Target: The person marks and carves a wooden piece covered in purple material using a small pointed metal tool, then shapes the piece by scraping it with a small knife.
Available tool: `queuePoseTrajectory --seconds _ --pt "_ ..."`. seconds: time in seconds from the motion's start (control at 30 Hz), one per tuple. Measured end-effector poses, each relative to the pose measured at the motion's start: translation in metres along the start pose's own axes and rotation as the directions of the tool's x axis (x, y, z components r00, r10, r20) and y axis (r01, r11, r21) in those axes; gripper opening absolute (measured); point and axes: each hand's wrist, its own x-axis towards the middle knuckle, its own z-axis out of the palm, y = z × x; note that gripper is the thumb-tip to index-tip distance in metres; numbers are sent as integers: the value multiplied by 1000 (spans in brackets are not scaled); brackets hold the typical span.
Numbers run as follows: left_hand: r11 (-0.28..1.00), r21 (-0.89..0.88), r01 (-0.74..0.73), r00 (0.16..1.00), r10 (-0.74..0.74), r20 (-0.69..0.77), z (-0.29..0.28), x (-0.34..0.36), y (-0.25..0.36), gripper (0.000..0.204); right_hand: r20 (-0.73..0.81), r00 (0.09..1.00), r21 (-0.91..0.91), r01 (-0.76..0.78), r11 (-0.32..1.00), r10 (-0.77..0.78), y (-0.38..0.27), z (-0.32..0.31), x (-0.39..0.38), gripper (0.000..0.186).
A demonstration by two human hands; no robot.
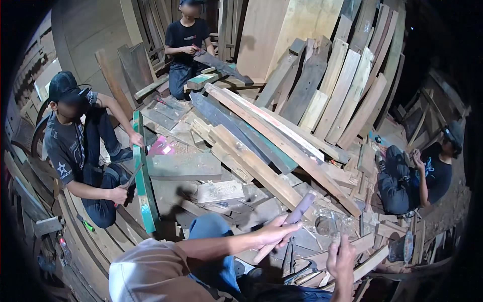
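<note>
Where the wooden mallet (302,207) is: low and right of centre, raised above the scrap wood, in the grasp of the left hand (278,232).
Mallet long axis: diagonal; thick purplish-grey end points up and right, away from the wearer; slimmer bare-wood end points down and left, toward the wearer.
Left hand: closed around the mid-length of the mallet; both ends project beyond the fist.
Right hand (341,257): raised, fingers curled, to the right of the mallet and apart from it; a slim pale object (333,221) shows just above the fingers; whether this hand grips it cannot be told.
Dark-handled hand tool (288,257): below the left hand, near the slim mallet end, handles directed upward.
Long brown beam (282,143): beyond the mallet, running from upper left to lower right over other boards.
Left co-worker (75,146): steadies a green-painted board (142,186), set nearly lengthwise to the view, and holds a thin-bladed tool against it.
Rear co-worker (187,43): holds a handsaw (221,65), blade directed down and right.
Right co-worker (420,176): seated, hands raised near the chest.
Markings: small pale lettering on the rear co-worker's shirt; star and chequer motif on the left co-worker's sleeve; blue graphic on the right co-worker's shirt.
</note>
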Motion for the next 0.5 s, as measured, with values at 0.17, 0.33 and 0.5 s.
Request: queuePoseTrajectory --seconds 0.17,0.33,0.5 --pt "998 63 -15 1000 15 -13 0 41 -24 43 -212 977 -60 -49 997 35 18 -26 -16 37" --pt "983 177 39 999 -41 8 -12 81 -57 41 -310 941 -79 -169 982 137 18 -55 -45 39" --pt "951 308 26 1000 -22 -19 -67 105 -93 43 -368 906 -331 -339 880 210 59 -39 -160 50"
